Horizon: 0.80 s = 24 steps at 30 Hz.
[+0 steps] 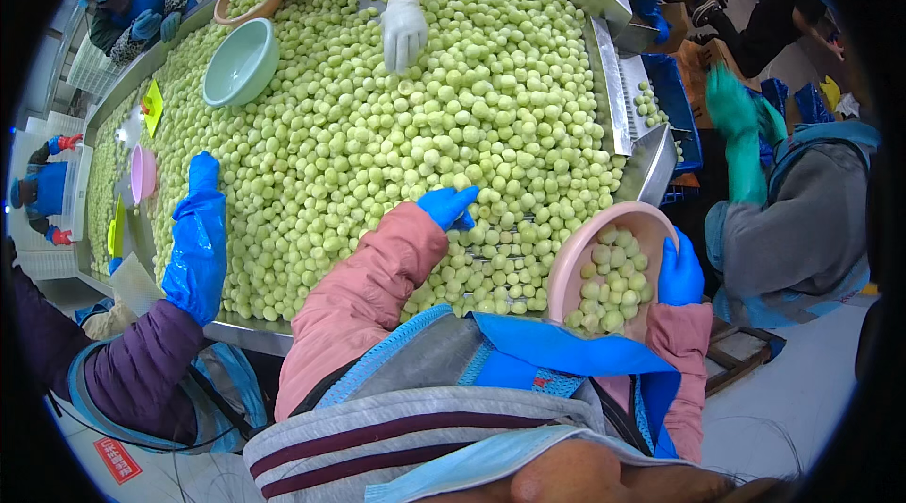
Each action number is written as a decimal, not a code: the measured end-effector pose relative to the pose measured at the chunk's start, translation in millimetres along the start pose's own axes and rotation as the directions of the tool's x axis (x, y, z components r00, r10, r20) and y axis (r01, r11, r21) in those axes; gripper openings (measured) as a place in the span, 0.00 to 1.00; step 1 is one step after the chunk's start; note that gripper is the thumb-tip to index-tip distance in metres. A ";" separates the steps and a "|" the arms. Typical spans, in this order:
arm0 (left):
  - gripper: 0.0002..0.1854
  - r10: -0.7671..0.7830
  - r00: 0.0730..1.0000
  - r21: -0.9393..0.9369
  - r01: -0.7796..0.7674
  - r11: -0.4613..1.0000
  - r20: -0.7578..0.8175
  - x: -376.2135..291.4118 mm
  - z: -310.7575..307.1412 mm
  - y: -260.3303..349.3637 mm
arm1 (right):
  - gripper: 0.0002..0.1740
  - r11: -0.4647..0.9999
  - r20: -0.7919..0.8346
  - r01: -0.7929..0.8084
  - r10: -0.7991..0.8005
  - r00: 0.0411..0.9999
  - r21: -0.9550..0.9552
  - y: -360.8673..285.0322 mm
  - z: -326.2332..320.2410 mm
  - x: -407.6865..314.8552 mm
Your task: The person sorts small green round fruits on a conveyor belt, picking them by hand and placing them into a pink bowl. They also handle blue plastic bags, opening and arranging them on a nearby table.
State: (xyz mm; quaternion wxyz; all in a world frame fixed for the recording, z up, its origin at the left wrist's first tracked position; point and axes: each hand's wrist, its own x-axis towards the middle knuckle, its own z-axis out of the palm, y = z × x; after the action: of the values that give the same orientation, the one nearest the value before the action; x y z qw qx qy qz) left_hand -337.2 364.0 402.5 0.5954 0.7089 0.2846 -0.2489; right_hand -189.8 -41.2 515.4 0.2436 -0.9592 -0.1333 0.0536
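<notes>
Pale green round fruits point(340, 142) cover a large metal sorting table point(248, 337). My left hand point(451, 208), in a blue glove, rests among the fruits near the middle; its fingers point right, and whether it grips any fruit cannot be seen. On the right, my right hand point(681, 269), also blue-gloved, grips the rim of a pink plastic bowl point(566, 266). The bowl is tilted at the table's near right edge and holds a heap of the same fruits. Metal slats show between the fruits left of the bowl.
Co-workers' gloved hands reach in from the far side point(404, 32) and left point(203, 177). A mint-green bowl point(241, 64), an orange bowl point(276, 4) and a pink bowl point(143, 174) stand among the fruits. A metal chute point(648, 163) and blue crate point(669, 78) lie right, beside another worker point(800, 220).
</notes>
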 end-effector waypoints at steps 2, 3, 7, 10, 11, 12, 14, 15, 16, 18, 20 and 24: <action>0.30 -0.092 0.995 -0.237 0.077 0.968 -0.050 -9.2 0.9 -15.8 | 0.21 1.000 0.006 0.001 -0.001 1.000 -0.012 0.0 -0.8 1.5; 0.31 -0.144 0.988 -0.353 0.114 0.929 -0.061 -14.4 -1.6 -23.7 | 0.21 1.000 -0.002 0.010 -0.010 1.000 0.003 0.8 -0.3 1.4; 0.29 0.589 0.778 0.690 -0.304 0.657 -0.218 -52.2 1.6 -59.5 | 0.21 1.000 -0.017 -0.010 0.010 1.000 -0.003 4.1 0.4 -0.2; 0.33 0.570 0.759 0.867 -0.474 0.152 0.316 -65.4 24.9 -76.2 | 0.21 0.998 -0.005 -0.054 0.054 0.999 0.016 0.4 1.8 -1.6; 0.34 0.583 0.758 0.871 -0.463 0.165 0.293 -58.8 25.7 -74.9 | 0.21 0.997 0.000 -0.075 0.075 0.997 0.031 -1.3 1.9 -1.7; 0.35 0.591 0.759 0.878 -0.449 0.169 0.275 -49.2 20.4 -62.6 | 0.21 0.996 -0.005 -0.071 0.072 0.997 0.043 -0.3 6.0 -1.8; 0.38 0.635 0.735 0.923 -0.374 0.086 0.239 -18.0 14.5 -54.4 | 0.21 0.997 -0.012 -0.072 0.073 0.997 0.028 -0.8 5.4 -6.0; 0.39 0.656 0.734 0.939 -0.324 0.111 0.176 -5.0 9.6 -45.0 | 0.21 0.997 -0.024 -0.069 0.069 0.997 0.019 -0.2 4.7 -5.1; 0.39 0.663 0.723 0.912 -0.382 0.151 0.193 6.5 -2.4 -32.3 | 0.21 0.999 -0.030 -0.046 0.046 0.998 0.016 0.9 4.4 -5.0; 0.41 0.729 0.681 0.957 -0.248 0.151 0.061 32.3 -19.5 -13.3 | 0.20 0.999 -0.041 -0.047 0.048 0.998 0.014 1.5 5.0 -5.4; 0.43 0.687 0.727 0.973 -0.166 0.161 0.010 47.8 -49.3 20.8 | 0.20 0.998 -0.051 -0.048 0.050 0.997 0.028 6.2 5.9 -7.9; 0.52 0.517 0.721 0.878 0.287 0.384 -0.462 97.3 -104.8 62.9 | 0.20 0.999 -0.042 -0.010 0.012 0.999 0.035 9.4 8.9 -1.1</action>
State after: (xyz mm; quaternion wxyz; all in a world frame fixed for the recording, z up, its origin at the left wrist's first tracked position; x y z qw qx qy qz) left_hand -222.2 469.6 396.9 -0.0298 0.9699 0.2389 -0.0372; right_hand -190.1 -45.4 503.1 0.2625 -0.9565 -0.1218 0.0370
